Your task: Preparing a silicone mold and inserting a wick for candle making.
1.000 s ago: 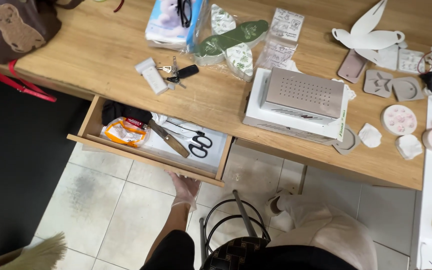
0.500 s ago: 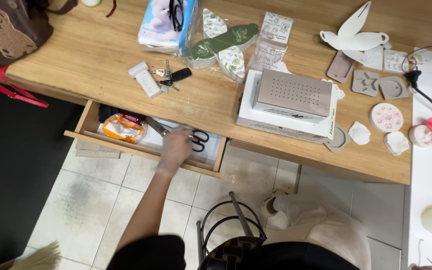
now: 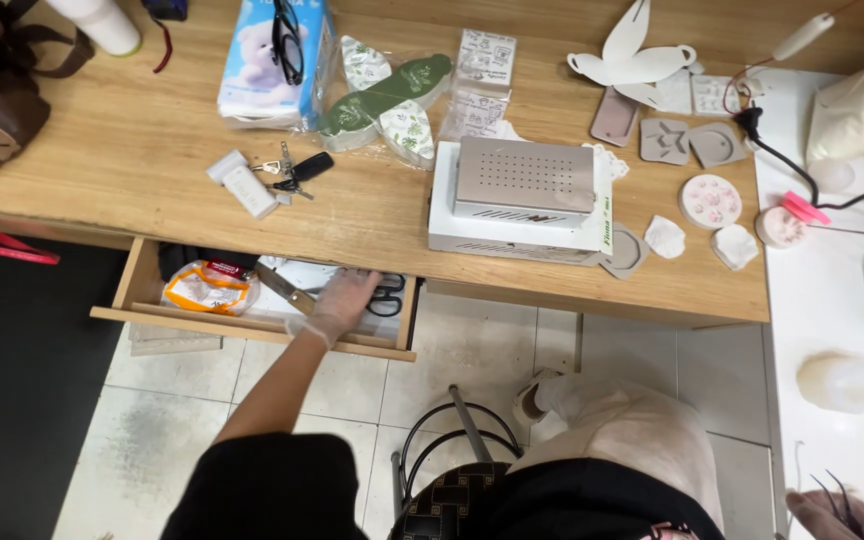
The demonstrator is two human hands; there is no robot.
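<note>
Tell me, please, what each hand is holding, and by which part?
The gloved left hand rests on the scissors in the open drawer; any grip is hidden. The right hand pinches thin dark strands.

Matt wooden desk (image 3: 132, 150), perforated brushed metal box (image 3: 524, 180), glossy plastic snack packet (image 3: 204, 288), thin translucent-gloved left hand (image 3: 342, 300)

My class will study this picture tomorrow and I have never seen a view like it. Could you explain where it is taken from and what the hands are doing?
It is one picture from a camera worn on a person's head, looking down. The left hand, in a thin clear glove, reaches into an open wooden drawer and rests beside black-handled scissors; an orange packet lies further left. Only the fingers of the right hand show at the lower right corner, near some thin dark strands. The desk above bears keys, a grey metal box and small moulds.
</note>
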